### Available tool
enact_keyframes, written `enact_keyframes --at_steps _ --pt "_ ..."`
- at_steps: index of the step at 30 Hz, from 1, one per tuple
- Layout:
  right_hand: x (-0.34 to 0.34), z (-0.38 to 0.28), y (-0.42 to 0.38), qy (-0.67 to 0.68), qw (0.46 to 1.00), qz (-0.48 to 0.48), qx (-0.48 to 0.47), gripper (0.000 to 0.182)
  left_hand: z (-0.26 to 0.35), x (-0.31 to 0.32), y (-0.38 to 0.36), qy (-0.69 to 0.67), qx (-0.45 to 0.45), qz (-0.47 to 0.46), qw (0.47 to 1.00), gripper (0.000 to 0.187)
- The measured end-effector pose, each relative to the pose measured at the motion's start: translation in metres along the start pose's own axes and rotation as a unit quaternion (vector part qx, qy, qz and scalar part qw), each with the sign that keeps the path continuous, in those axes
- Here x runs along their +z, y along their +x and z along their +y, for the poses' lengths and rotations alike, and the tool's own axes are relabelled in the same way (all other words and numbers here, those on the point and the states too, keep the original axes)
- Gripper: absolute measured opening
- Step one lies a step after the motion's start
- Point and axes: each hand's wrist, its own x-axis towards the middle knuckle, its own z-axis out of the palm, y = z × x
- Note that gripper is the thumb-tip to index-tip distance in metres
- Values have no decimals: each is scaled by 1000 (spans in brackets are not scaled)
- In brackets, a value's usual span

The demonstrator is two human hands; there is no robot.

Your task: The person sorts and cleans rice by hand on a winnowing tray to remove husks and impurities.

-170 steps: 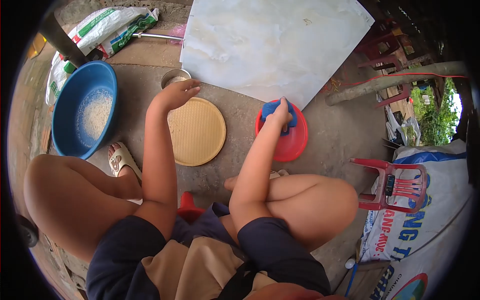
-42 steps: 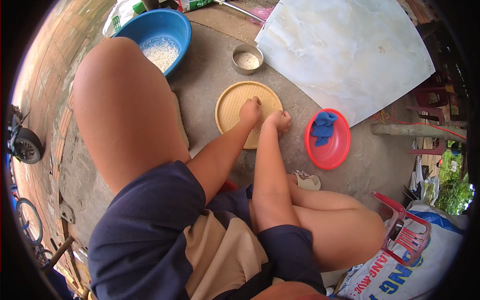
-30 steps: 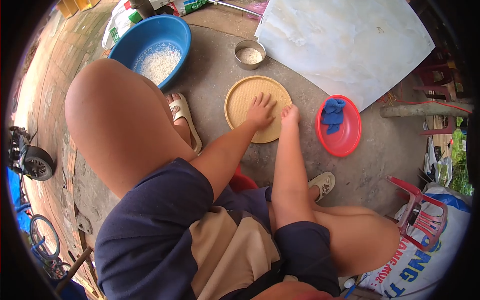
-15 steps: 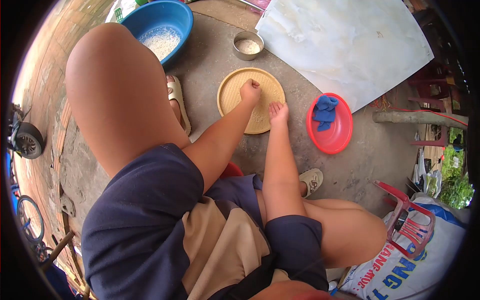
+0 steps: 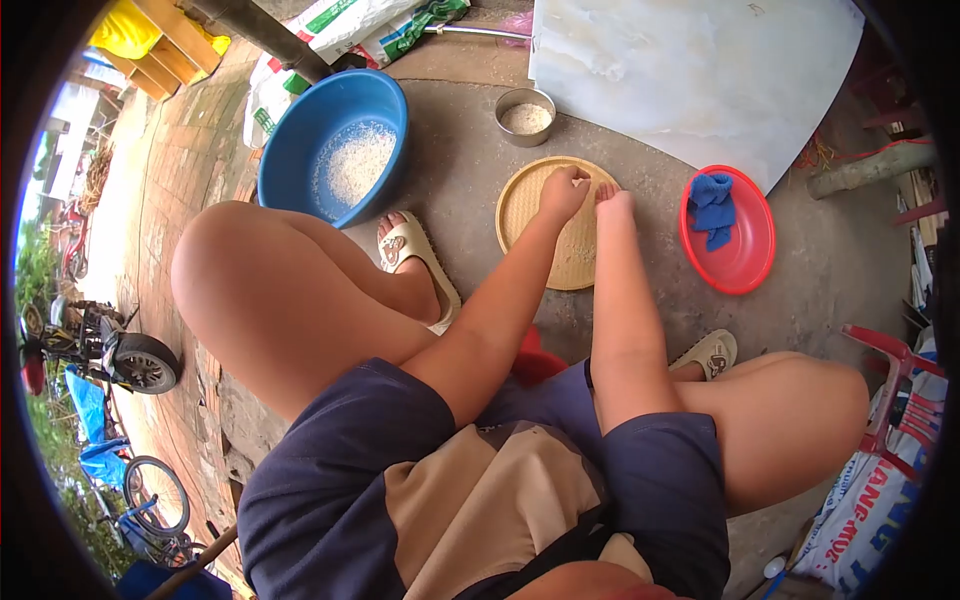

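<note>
Left hand [image 5: 566,193] curls and right hand [image 5: 613,199] cups over the woven tray [image 5: 520,217].

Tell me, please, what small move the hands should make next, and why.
Probably bring the left hand over the right hand and release any pinched bits there: it is curled close beside the right hand, which looks cupped, above the tray. Whether it holds anything is too small to tell.

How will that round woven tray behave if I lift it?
The woven tray is probably light, being thin and shallow. It likely stays fairly stiff, thanks to its raised rim. Tilted, it may let the scattered grains slide off.
</note>
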Motion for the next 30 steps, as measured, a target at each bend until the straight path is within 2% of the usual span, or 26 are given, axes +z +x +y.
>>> enact_keyframes --at_steps 1,3,5,7,8,10,12,14,16,18,19,21,23,25,26,28,29,30 --pt "9 -8 -10 16 996 43 -73 30 -7 -10 3 9 -16 32 999 23" --pt "45 -30 -73 -43 982 57 -174 32 -34 -19 15 -62 -141 92 984 23" --pt "79 -31 -92 -40 935 -32 -351 31 -75 -20 30 -108 -207 168 958 22" --pt "107 -15 -139 -177 835 -113 -509 30 -93 -24 36 -113 -241 200 943 21" --pt "114 -6 -146 -283 752 -146 -578 30 -101 -24 36 -115 -273 229 927 21" --pt "119 20 -139 -549 535 -169 -619 43 -100 -22 30 -95 -283 228 927 21" --pt "94 39 -136 -728 424 -150 -518 59 -101 -18 25 -108 -288 248 919 22" --pt "47 44 -94 -743 397 -160 -514 66 -111 -13 25 -116 -282 237 923 22" --pt "-17 38 -63 -806 340 -120 -470 63 -107 -14 24 -123 -273 225 927 23" --pt "-71 37 -52 -801 273 -68 -529 63 -81 -21 21 -298 -318 171 884 23" --pt "-82 41 -52 -801 276 -64 -527 63 -73 -25 22 -296 -318 166 885 23" --pt "-86 46 -72 -804 252 -91 -531 57 -65 -22 23 -456 -353 134 806 22" --pt "-81 55 -86 -771 261 -165 -557 54 -68 -18 24 -489 -355 118 788 22" --pt "-83 74 -83 -752 248 -223 -569 35 -74 -15 25 -512 -362 86 774 23" --pt "-88 77 -79 -756 239 -225 -567 35 -74 -13 23 -519 -366 88 768 23" --pt "-94 85 -74 -732 271 -273 -563 21 -76 -12 23 -522 -384 103 755 23" --pt "-96 84 -69 -708 306 -290 -566 11 -76 -11 22 -538 -379 110 745 23" --pt "-97 78 -68 -708 310 -289 -565 11 -75 -9 22 -535 -380 109 746 23"
